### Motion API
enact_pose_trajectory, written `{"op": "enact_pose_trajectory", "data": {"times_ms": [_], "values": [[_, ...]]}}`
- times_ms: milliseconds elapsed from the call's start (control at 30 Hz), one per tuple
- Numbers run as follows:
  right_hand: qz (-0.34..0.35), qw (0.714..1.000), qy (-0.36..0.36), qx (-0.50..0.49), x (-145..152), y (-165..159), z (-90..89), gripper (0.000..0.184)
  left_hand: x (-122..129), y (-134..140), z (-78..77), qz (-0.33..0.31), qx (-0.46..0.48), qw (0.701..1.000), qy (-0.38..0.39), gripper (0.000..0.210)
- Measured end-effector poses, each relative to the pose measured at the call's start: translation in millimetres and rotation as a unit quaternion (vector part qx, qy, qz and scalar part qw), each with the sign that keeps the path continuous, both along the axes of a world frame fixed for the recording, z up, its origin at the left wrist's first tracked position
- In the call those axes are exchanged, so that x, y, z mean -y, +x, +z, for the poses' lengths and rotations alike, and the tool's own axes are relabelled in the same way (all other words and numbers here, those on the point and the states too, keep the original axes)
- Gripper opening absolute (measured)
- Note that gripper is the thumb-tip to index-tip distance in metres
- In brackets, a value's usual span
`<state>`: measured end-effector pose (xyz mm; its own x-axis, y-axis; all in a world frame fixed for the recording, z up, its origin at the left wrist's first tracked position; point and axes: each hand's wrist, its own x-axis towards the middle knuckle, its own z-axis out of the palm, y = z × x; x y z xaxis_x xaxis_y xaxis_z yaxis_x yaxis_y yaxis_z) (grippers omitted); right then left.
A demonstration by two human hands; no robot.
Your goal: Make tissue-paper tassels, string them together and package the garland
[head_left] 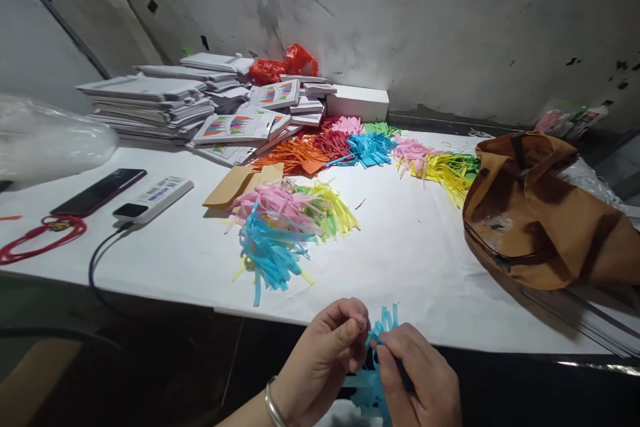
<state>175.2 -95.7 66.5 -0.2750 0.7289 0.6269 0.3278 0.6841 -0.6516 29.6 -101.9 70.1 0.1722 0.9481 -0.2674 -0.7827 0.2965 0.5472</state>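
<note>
A blue tassel (pixel 370 390) is pinched between the thumb and fingers of the right hand (pixel 420 373). Just beside it, the fingers of the left hand (pixel 330 350) are curled toward the thumb, though whether a strip is gripped cannot be told. Beyond both hands, loose tassels (pixel 275 247) are heaped on the white table (pixel 400 267).

phone (pixel 99 192) beside power bank (pixel 154 200) | brown bag (pixel 533 213), right | red plastic bag (pixel 289 65), rear
</note>
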Motion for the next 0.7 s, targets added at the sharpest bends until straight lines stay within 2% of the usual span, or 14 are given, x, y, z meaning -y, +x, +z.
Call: {"op": "enact_pose_trajectory", "data": {"times_ms": [100,200,367,500,567,700], "values": [[0.01,0.999,0.026,0.037,-6.2,-1.7,-0.6,0.016,-3.1,1.7,-2.4,0.002,-0.004,0.999,-0.035,0.032],[-0.009,0.998,0.011,0.057,-8.6,-4.6,-1.5,0.014,-5.4,1.7,-4.9,0.011,-0.029,0.998,-0.046,0.035],[-0.034,0.996,-0.001,0.079,-12.1,-5.0,-2.5,0.014,-8.9,0.0,-11.1,0.033,-0.073,0.997,-0.015,0.032],[-0.008,0.99,0.038,0.138,-18.0,0.0,0.7,0.014,-10.1,-2.8,-18.2,0.054,-0.124,0.991,0.022,0.032],[0.002,0.987,0.033,0.159,-20.4,2.4,2.6,0.015,-9.7,-4.6,-21.0,0.052,-0.15,0.986,0.048,0.031],[0.025,0.991,0.013,0.133,-23.0,3.6,1.6,0.016,-9.6,-7.2,-21.6,0.037,-0.19,0.977,0.089,0.03]]}}
